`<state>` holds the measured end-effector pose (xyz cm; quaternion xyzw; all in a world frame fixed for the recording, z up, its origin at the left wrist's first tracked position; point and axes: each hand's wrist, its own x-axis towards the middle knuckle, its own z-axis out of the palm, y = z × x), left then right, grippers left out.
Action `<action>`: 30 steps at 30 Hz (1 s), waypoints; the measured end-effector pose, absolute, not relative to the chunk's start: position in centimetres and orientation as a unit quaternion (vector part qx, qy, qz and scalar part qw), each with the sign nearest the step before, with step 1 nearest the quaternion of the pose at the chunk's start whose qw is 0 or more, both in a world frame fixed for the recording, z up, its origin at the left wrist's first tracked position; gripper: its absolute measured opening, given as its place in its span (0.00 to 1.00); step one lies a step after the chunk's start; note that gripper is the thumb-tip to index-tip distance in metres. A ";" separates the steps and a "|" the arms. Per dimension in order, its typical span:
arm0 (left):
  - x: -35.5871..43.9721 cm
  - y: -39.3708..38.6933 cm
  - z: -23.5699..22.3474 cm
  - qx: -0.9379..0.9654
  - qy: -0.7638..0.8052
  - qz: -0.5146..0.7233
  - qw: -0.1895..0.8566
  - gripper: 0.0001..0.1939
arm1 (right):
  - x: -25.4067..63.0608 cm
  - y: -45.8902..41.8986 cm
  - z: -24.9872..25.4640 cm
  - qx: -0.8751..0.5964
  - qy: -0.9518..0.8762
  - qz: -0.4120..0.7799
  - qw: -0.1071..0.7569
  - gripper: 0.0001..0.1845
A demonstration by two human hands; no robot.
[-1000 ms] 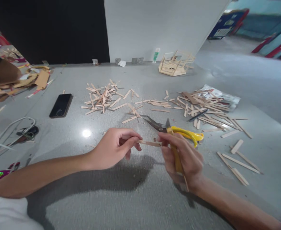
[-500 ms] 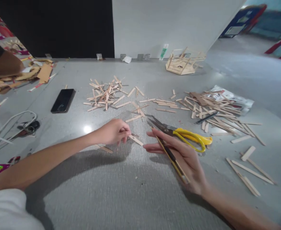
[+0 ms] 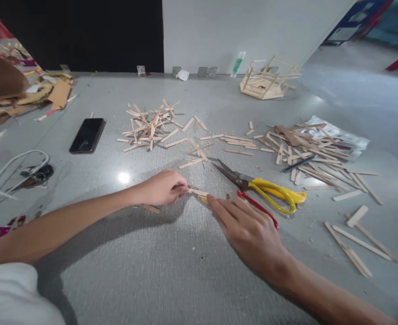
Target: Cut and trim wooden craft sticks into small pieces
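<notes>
My left hand is closed in a pinch on one end of a short wooden craft stick, just above the table. My right hand comes in from the other side, palm down, its fingertips at the stick's far end. A yellow tip of a slim tool shows beneath those fingertips; the hand hides the rest of it. Beyond my right hand lie scissors with yellow handles, blades apart. A red handle peeks out between the hand and the scissors. Another stick lies below my left wrist.
Craft sticks are heaped centre-back and at right, the latter with a plastic bag. A stick-built frame and glue tube stand near the wall. At left are a phone and cables.
My right hand has turned palm down and moved to the stick, so the slim tool in it is now mostly hidden. The red handle has come into sight. My left hand keeps its pinch.
</notes>
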<state>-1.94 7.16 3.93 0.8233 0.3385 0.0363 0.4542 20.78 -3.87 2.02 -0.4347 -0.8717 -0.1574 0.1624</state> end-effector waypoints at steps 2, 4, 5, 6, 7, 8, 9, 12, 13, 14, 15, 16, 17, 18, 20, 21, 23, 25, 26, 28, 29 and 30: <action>-1.9 7.2 4.0 0.827 0.341 0.037 0.446 0.19 | 20.4 -4.3 2.1 -0.430 -0.873 -0.186 0.135 0.20; -1.9 7.1 3.9 0.833 0.341 0.041 0.433 0.19 | 20.2 -4.5 2.1 -0.431 -0.872 -0.202 0.118 0.21; -1.9 7.0 3.8 0.838 0.340 0.044 0.425 0.19 | 20.1 -4.5 2.2 -0.430 -0.872 -0.203 0.113 0.21; -1.9 6.9 3.8 0.841 0.340 0.047 0.418 0.19 | 20.1 -4.5 2.2 -0.430 -0.873 -0.202 0.112 0.21; -1.9 6.8 3.7 0.843 0.340 0.049 0.414 0.19 | 20.1 -4.5 2.2 -0.432 -0.872 -0.201 0.112 0.21; -1.9 6.7 3.6 0.844 0.340 0.049 0.412 0.19 | 20.1 -4.5 2.2 -0.433 -0.871 -0.201 0.112 0.21; -1.9 6.6 3.5 0.844 0.341 0.047 0.411 0.18 | 20.1 -4.5 2.3 -0.436 -0.870 -0.201 0.111 0.22; -1.7 6.2 3.4 0.851 0.345 0.044 0.395 0.18 | 20.1 -4.7 2.6 -0.440 -0.869 -0.203 0.101 0.23; -1.7 6.1 3.3 0.855 0.345 0.047 0.384 0.19 | 20.1 -4.8 2.7 -0.441 -0.869 -0.203 0.098 0.23; -1.6 6.0 3.3 0.860 0.343 0.051 0.375 0.19 | 20.1 -4.9 2.8 -0.442 -0.868 -0.203 0.096 0.23; -1.5 6.0 3.3 0.863 0.341 0.054 0.369 0.19 | 20.1 -4.9 2.9 -0.444 -0.868 -0.204 0.093 0.22; -1.5 5.9 3.3 0.865 0.339 0.055 0.366 0.19 | 20.0 -5.0 3.0 -0.446 -0.867 -0.204 0.090 0.22; -1.4 5.9 3.3 0.866 0.337 0.056 0.365 0.19 | 20.0 -5.1 3.0 -0.448 -0.866 -0.204 0.088 0.22; -1.4 5.8 3.2 0.867 0.335 0.056 0.364 0.19 | 20.0 -5.1 3.0 -0.448 -0.866 -0.204 0.084 0.22; -1.4 5.7 3.2 0.872 0.329 0.059 0.359 0.19 | 20.0 -5.1 3.1 -0.446 -0.868 -0.204 0.079 0.22; -1.4 5.7 3.2 0.874 0.327 0.062 0.355 0.19 | 19.9 -5.1 3.1 -0.445 -0.868 -0.207 0.080 0.22; -1.3 5.6 3.1 0.877 0.327 0.063 0.347 0.21 | 19.8 -5.0 3.2 -0.442 -0.867 -0.216 0.084 0.21; -1.2 5.4 3.2 0.876 0.333 0.061 0.344 0.22 | 19.7 -4.9 3.2 -0.442 -0.863 -0.227 0.088 0.21; -1.1 5.4 3.2 0.875 0.336 0.061 0.342 0.22 | 19.7 -4.9 3.2 -0.442 -0.863 -0.230 0.089 0.21; -1.0 5.2 3.2 0.876 0.339 0.062 0.338 0.22 | 19.7 -4.9 3.3 -0.442 -0.862 -0.230 0.089 0.21; -1.0 5.2 3.2 0.876 0.340 0.062 0.338 0.22 | 19.6 -4.9 3.3 -0.443 -0.862 -0.230 0.088 0.21; -0.9 5.1 3.2 0.875 0.339 0.061 0.340 0.21 | 19.6 -5.0 3.3 -0.446 -0.861 -0.229 0.086 0.21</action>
